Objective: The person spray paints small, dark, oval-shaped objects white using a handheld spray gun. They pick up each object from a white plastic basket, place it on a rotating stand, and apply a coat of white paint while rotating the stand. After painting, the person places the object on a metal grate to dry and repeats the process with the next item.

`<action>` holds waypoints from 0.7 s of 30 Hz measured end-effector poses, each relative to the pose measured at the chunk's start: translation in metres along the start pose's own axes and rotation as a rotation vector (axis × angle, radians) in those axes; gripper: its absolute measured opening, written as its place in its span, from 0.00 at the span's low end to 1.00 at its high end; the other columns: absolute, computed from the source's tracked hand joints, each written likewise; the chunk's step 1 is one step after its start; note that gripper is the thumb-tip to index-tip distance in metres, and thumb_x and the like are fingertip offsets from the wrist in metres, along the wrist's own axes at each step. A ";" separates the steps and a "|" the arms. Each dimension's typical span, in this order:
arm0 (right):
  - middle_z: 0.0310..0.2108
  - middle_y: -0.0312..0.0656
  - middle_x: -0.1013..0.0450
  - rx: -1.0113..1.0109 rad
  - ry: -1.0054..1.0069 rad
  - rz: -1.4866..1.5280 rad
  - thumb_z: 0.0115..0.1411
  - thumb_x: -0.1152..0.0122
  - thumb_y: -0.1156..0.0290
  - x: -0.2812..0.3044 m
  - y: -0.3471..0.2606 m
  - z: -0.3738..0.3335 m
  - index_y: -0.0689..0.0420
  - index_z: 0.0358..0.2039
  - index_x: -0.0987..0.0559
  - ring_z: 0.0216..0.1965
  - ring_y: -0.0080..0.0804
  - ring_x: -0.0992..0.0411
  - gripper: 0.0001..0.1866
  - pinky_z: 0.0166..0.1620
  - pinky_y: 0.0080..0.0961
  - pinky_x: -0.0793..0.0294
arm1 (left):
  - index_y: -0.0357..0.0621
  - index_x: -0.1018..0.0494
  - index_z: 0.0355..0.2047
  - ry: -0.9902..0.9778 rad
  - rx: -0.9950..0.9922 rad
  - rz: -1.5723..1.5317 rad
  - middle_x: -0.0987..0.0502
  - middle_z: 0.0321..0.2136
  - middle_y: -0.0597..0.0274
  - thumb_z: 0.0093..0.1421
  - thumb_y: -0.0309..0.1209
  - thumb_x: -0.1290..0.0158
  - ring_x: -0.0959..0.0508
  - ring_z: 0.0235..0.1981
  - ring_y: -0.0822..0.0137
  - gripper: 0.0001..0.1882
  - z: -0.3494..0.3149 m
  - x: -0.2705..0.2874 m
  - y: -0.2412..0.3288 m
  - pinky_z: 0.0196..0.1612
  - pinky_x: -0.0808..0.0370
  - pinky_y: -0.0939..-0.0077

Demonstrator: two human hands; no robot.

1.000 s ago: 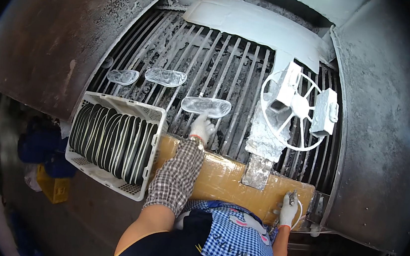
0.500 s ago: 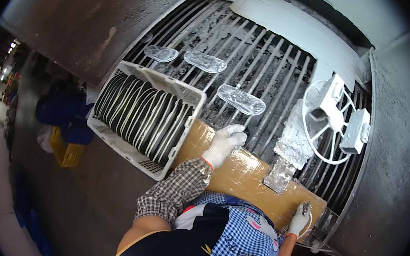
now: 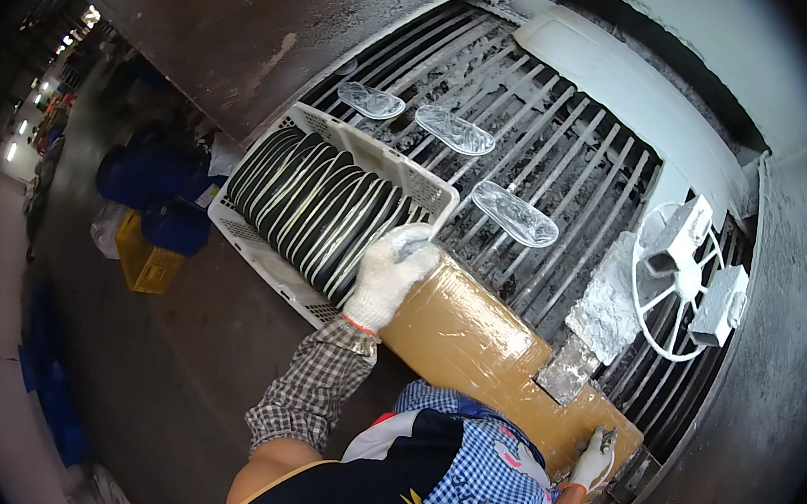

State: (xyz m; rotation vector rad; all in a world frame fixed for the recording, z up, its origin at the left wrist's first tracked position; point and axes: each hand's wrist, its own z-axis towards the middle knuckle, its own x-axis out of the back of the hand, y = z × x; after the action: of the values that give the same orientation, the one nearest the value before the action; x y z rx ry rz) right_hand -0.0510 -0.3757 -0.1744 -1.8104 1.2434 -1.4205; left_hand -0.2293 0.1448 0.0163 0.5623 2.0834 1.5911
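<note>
My left hand (image 3: pixel 387 275), in a white knit glove with grey-stained fingertips, is at the right end of a white plastic basket (image 3: pixel 389 152). Its thumb and fingers look loosely bent and apart, and no held piece shows. Inside the basket stand dark oval pieces (image 3: pixel 316 199) with pale edges, packed in a row. Low on the right, my gloved right hand (image 3: pixel 591 461) is closed around a small metal-nosed spray gun (image 3: pixel 609 439) with a white hose beside it. Three silvery, rounded oblong pieces (image 3: pixel 516 215) lie apart on the metal bars beyond.
Tape-covered brown cardboard (image 3: pixel 465 318) borders the grate (image 3: pixel 552 150) on my side. A white spoked wheel (image 3: pixel 685 285) with two box-like parts stands on the right. Dark booth walls (image 3: pixel 761 408) flank the grate. A yellow crate (image 3: pixel 149 260) and blue bundles (image 3: pixel 159 187) sit at left.
My left hand has moved left, from the grate's edge near the closest silvery piece to the basket's end. The right hand keeps its hold. The whole view has shifted and turned slightly.
</note>
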 end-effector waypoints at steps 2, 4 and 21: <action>0.25 0.30 0.29 -0.001 -0.022 -0.040 0.74 0.39 0.62 0.004 0.001 0.002 0.57 0.42 0.19 0.22 0.18 0.36 0.11 0.25 0.23 0.38 | 0.28 0.26 0.59 0.088 -0.069 0.003 0.18 0.41 0.63 0.65 0.24 0.37 0.20 0.40 0.75 0.23 0.005 0.018 -0.007 0.45 0.21 0.80; 0.24 0.31 0.29 0.002 -0.012 -0.057 0.74 0.39 0.62 0.003 0.001 0.003 0.57 0.39 0.20 0.21 0.19 0.35 0.12 0.25 0.23 0.38 | 0.29 0.25 0.57 0.141 -0.113 -0.059 0.18 0.41 0.63 0.64 0.23 0.36 0.19 0.42 0.74 0.22 0.002 0.032 0.000 0.50 0.21 0.79; 0.23 0.31 0.30 -0.031 -0.026 -0.022 0.75 0.40 0.63 0.003 -0.007 -0.005 0.57 0.41 0.20 0.20 0.20 0.33 0.10 0.24 0.22 0.34 | 0.37 0.24 0.60 0.347 -0.414 1.268 0.24 0.59 0.43 0.55 0.51 0.32 0.28 0.62 0.42 0.39 -0.016 0.082 -0.008 0.68 0.32 0.50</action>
State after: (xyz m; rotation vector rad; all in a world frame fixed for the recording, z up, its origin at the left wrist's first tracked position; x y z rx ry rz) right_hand -0.0535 -0.3742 -0.1658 -1.8627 1.2425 -1.3929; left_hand -0.3059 0.1776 0.0029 1.7392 1.4636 2.8358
